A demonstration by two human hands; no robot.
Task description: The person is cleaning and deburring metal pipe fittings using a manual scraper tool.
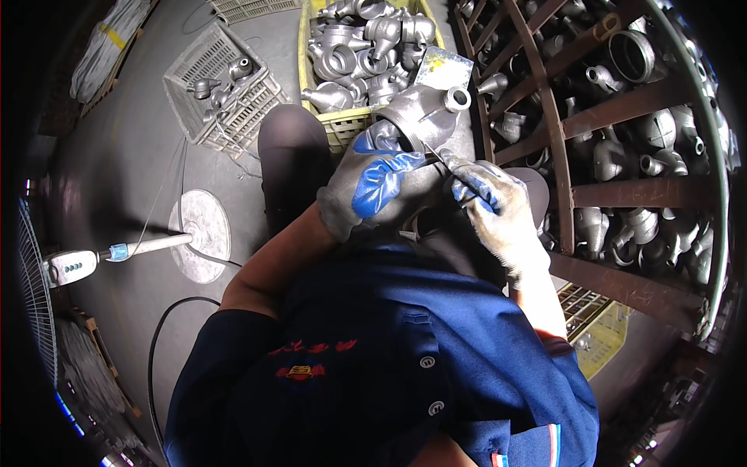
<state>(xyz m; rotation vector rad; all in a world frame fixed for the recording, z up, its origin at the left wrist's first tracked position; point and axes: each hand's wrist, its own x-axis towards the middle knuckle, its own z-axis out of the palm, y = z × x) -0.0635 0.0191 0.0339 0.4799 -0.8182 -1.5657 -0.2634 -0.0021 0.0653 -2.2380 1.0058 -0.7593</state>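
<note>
A grey metal casting (424,113), a pipe-like body with a wide round mouth and a narrow neck, is held over my lap. My left hand (366,183), in a blue-coated glove, is closed on its wide end. Pinched in the gloved fingers of my right hand (492,204) is a thin, dark, rod-like tool (433,153). Its tip reaches the rim of the casting's mouth, close to my left fingers. The right fingers hide the rest of the tool, so I cannot tell its exact kind.
Ahead stands a yellow crate (305,66) full of similar castings, with a stained pale plate (445,68) at its corner. A grey crate (187,74) with a few parts lies left. A brown metal rack (560,156) of castings fills the right. A fan (74,267) and cable (156,342) lie left.
</note>
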